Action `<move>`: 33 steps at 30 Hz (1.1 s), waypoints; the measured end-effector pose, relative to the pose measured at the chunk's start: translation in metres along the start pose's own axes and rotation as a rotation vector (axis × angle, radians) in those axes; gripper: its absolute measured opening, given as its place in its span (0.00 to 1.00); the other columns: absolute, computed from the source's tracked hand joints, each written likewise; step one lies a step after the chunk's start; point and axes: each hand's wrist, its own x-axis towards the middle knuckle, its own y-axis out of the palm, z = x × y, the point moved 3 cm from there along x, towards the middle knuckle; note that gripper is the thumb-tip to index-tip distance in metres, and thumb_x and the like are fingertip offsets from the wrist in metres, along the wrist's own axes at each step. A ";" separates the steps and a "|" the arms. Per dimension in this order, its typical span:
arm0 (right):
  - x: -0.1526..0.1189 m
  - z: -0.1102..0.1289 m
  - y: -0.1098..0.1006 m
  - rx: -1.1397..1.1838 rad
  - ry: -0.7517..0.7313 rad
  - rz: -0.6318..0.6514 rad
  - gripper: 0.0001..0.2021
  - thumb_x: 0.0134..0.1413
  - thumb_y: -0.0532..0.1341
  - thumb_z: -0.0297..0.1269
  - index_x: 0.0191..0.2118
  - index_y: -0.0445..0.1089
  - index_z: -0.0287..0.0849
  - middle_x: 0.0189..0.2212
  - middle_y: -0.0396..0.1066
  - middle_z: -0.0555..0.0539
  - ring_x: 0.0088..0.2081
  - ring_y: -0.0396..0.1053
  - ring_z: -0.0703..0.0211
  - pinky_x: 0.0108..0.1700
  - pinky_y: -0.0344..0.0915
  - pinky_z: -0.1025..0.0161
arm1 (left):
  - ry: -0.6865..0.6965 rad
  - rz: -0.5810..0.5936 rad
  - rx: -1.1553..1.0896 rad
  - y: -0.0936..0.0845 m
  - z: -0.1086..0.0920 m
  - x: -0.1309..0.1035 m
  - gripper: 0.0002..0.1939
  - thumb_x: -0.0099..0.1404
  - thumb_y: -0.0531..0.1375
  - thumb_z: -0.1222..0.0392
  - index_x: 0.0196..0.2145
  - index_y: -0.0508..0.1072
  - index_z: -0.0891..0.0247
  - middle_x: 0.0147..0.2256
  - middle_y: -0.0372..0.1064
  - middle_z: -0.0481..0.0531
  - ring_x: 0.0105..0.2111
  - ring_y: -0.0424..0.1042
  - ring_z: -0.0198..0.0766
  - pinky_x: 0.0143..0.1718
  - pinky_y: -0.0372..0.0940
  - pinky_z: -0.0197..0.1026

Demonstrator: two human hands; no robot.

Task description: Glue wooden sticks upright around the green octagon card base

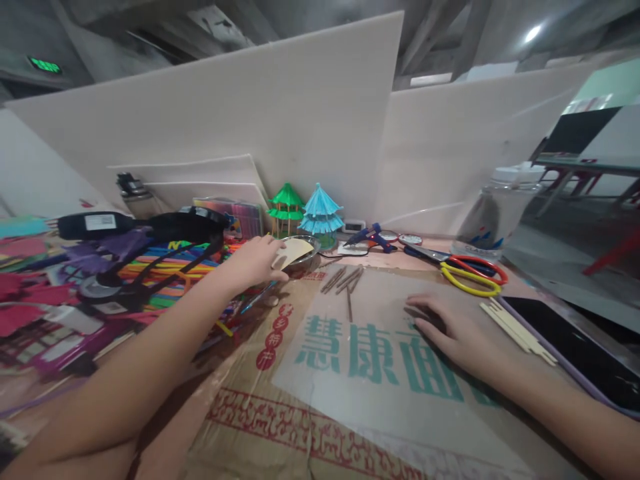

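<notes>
My left hand reaches to a clear round dish at the back of the table. Its thumb and fingers close round the left edge of a pale yellow, curved flat piece, which lies over the dish. My right hand rests on a translucent sheet, fingers loosely bent and apart, with nothing in them. Several thin brown sticks lie on the sheet between my hands. Behind the dish stand a green paper pavilion and a light blue one, both with tiered roofs.
A blue glue gun, scissors with red and yellow handles, cream sticks and a phone lie to the right. A clear bottle stands behind them. Colourful craft strips and black straps crowd the left. White boards rise behind.
</notes>
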 end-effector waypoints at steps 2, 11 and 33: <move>-0.001 0.000 -0.001 -0.013 -0.011 -0.005 0.15 0.61 0.56 0.46 0.46 0.74 0.44 0.47 0.78 0.36 0.48 0.77 0.40 0.51 0.73 0.38 | 0.005 0.020 0.022 0.009 0.002 0.001 0.32 0.57 0.68 0.51 0.57 0.72 0.64 0.55 0.73 0.62 0.52 0.72 0.54 0.52 0.64 0.44; 0.042 0.065 -0.016 -0.038 -0.187 -0.005 0.12 0.65 0.56 0.41 0.42 0.76 0.48 0.42 0.80 0.42 0.45 0.77 0.45 0.47 0.73 0.47 | -0.123 -0.094 0.069 -0.016 0.006 0.004 0.19 0.71 0.48 0.60 0.43 0.80 0.61 0.41 0.81 0.60 0.43 0.78 0.51 0.42 0.65 0.43; 0.190 0.179 0.132 -0.225 -0.302 0.240 0.17 0.72 0.50 0.35 0.56 0.72 0.46 0.54 0.77 0.44 0.55 0.74 0.52 0.52 0.68 0.60 | -0.253 -0.102 -0.029 -0.013 0.028 0.012 0.21 0.66 0.52 0.61 0.48 0.83 0.60 0.42 0.82 0.61 0.45 0.79 0.57 0.44 0.69 0.46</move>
